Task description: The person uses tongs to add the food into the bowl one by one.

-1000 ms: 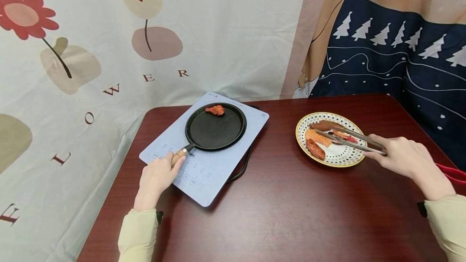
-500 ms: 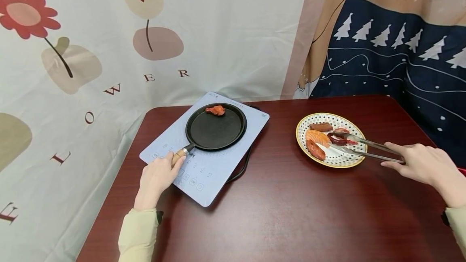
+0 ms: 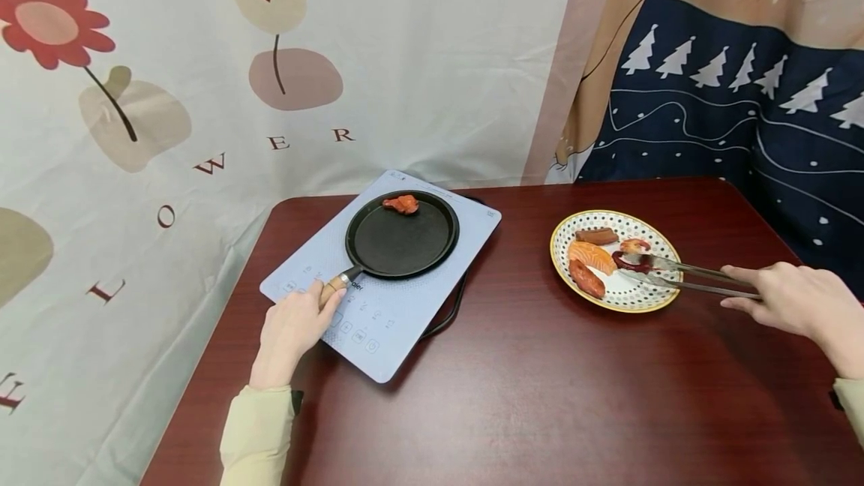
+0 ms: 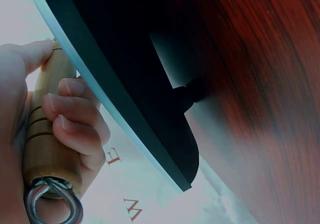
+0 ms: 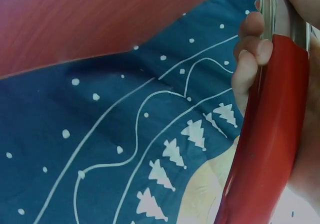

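Note:
In the head view my left hand point(image 3: 292, 332) grips the wooden handle point(image 3: 331, 290) of a round black frying pan point(image 3: 401, 242); the left wrist view shows fingers wrapped round this handle point(image 4: 52, 134). A reddish chicken drumstick point(image 3: 402, 204) lies at the pan's far side. My right hand point(image 3: 793, 298) holds metal tongs point(image 3: 718, 292) with red grips point(image 5: 275, 114). Their tips are over a dark red piece of food point(image 3: 628, 261) on a dotted, yellow-rimmed plate point(image 3: 631, 303). Around it lie a salmon slice point(image 3: 591, 255), a brown sausage piece point(image 3: 597, 236), a reddish-brown wing-like piece point(image 3: 586, 279) and an orange-red piece point(image 3: 635, 245).
Under the pan is a light-blue induction cooktop point(image 3: 385, 343), turned askew, its black cord point(image 3: 451, 321) beside it. Everything stands on a dark red wooden table point(image 3: 513, 381). Printed curtains point(image 3: 432, 58) hang right behind the table's far edge.
My right hand has drawn back to the right; the tong tips have shifted from over the brown sausage piece to the dark red piece. My left hand stays on the pan handle.

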Tool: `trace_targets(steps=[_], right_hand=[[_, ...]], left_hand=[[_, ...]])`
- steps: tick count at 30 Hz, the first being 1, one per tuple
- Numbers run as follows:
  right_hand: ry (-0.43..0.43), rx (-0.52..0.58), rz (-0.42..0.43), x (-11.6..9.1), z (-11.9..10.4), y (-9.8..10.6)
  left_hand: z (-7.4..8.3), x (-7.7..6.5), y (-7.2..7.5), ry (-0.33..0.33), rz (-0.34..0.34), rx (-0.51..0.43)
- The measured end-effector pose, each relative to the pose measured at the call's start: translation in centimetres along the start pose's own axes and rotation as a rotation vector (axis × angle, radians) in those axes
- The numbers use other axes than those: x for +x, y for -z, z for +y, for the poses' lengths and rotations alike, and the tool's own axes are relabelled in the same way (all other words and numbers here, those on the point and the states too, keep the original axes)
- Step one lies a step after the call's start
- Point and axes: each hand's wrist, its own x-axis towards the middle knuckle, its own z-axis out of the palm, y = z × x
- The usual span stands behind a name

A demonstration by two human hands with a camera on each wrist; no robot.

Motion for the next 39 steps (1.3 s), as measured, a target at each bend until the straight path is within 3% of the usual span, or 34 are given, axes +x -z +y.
trace_targets(steps=[10, 20, 39], right_hand=[[0.052, -0.046, 0.068, -0.2, -0.5, 0.4], [-0.005, -0.08, 0.032, -0.5, -0.7, 0.6], [0.013, -0.107, 0.247, -0.6, -1.3, 1.5]], left_hand=[[0.0, 0.0, 0.0, -0.008, 0.017, -0.001], [0.0, 0.0, 0.0, -0.011, 0.021, 0.001], [0.0, 0.0, 0.0, -0.008, 0.011, 0.001]])
